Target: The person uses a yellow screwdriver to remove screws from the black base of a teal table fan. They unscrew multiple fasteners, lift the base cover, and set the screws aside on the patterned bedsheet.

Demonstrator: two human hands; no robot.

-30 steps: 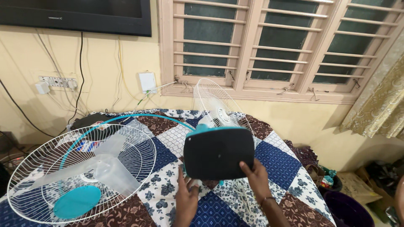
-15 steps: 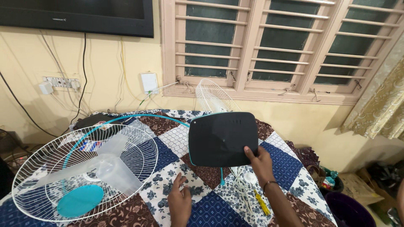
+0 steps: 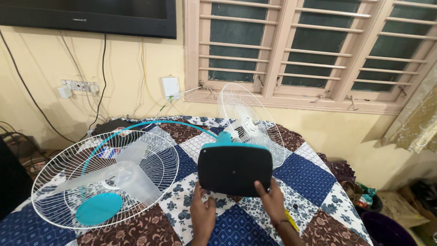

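We have tipped the dark fan base (image 3: pixel 235 169) lower than half a second ago. Our right hand (image 3: pixel 272 201) grips its bottom edge, and our left hand (image 3: pixel 202 213) now touches it too, beside the white guard (image 3: pixel 104 177).

Soft, even room light is filling the scene, neither harsh nor dim. The louvred window with pale wooden frames (image 3: pixel 314 50) is letting in only muted greenish daylight. The cream painted wall (image 3: pixel 123 77) is glowing warmly, with faint shadows trailing beside the hanging cables. The dark rounded plastic fan base (image 3: pixel 235 169) is reading flat and matte, without glare. The white wire fan guard (image 3: pixel 107 175) is casting thin, weak shadows onto the patchwork quilt (image 3: pixel 309 173). Focus is holding sharp overall; straight lines are bowing slightly toward the picture's edges.
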